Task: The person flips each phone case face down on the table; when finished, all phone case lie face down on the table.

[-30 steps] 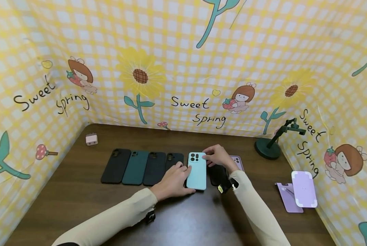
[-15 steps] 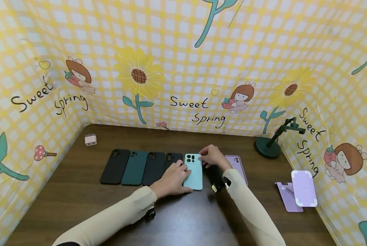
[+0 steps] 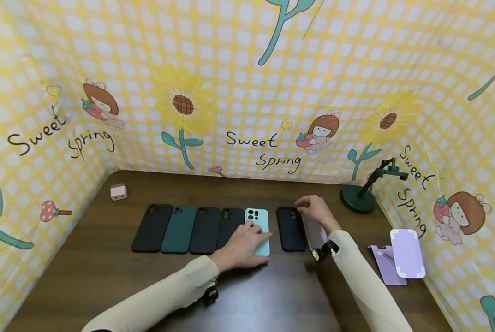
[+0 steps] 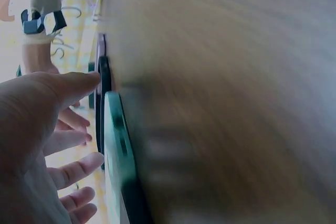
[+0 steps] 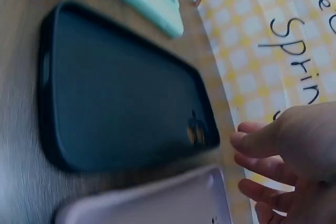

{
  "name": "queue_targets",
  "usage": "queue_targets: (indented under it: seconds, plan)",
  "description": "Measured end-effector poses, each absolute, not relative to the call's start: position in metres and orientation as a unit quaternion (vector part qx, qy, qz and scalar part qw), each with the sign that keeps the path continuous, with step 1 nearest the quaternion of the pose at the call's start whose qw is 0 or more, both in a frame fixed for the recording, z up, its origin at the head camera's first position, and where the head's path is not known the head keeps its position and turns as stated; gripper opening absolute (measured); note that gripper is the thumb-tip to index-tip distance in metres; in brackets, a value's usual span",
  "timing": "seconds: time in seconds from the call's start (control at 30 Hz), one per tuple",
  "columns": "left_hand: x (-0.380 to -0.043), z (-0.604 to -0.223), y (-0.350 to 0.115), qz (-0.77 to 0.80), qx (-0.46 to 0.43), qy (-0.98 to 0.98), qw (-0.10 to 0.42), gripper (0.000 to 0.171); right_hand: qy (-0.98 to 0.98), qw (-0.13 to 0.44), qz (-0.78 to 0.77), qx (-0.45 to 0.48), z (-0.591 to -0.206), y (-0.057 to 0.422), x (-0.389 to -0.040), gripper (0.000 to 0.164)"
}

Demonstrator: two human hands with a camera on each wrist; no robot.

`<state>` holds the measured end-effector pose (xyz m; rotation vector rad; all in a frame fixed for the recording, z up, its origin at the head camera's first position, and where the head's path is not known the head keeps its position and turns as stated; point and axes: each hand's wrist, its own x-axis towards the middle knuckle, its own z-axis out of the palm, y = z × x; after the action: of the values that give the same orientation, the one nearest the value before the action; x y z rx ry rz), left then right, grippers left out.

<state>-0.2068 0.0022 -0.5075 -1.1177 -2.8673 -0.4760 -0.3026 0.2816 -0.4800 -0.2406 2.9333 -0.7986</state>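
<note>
My left hand (image 3: 241, 249) lies over the mint phone case (image 3: 264, 219), fingers extended and thumb spread. In the left wrist view the same hand (image 4: 31, 124) reaches beside the edge of that mint case (image 4: 116, 135). To the right lies a dark phone case (image 3: 291, 230), its hollow inside facing up in the right wrist view. A lavender phone case (image 3: 313, 233) sits next to it, partly covered by my right hand (image 3: 319, 213). That hand (image 5: 294, 156) holds nothing, its loosely bent fingers just off the dark case's camera end.
Left of the mint case runs a row: a black case (image 3: 152, 228), a teal case (image 3: 178, 230), and two more dark cases. A white charger plug (image 3: 118, 191) stands back left. A green stand (image 3: 358, 198) and a lavender stand (image 3: 407, 253) occupy the right side.
The mint case slid left against the row. My right hand left its edge and moved right to the dark and lavender cases. My left hand shifted right over the mint case.
</note>
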Motion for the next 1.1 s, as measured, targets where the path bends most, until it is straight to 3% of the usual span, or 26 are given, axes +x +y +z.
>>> queue_targets:
  seconds: [0.23,0.53,0.77,1.1]
  plan:
    - [-0.211,-0.51,0.037,-0.134,-0.365,-0.921,0.024,0.055,0.963,0.065,-0.255,-0.065,-0.49,0.288,-0.308,0.018]
    - [-0.224,-0.515,0.057,-0.106,-0.367,-0.923,0.043,0.016,0.976,0.021,-0.212,-0.05,-0.492,0.278,-0.312,0.01]
    - [-0.217,-0.507,0.04,-0.139,-0.371,-0.915,0.075,0.02,0.964,0.03,-0.255,-0.077,-0.468,0.271,-0.308,0.015]
    - [-0.181,-0.485,-0.02,-0.291,-0.403,-0.855,0.152,0.016,0.877,0.118,-0.453,-0.108,-0.423,0.252,-0.277,0.022]
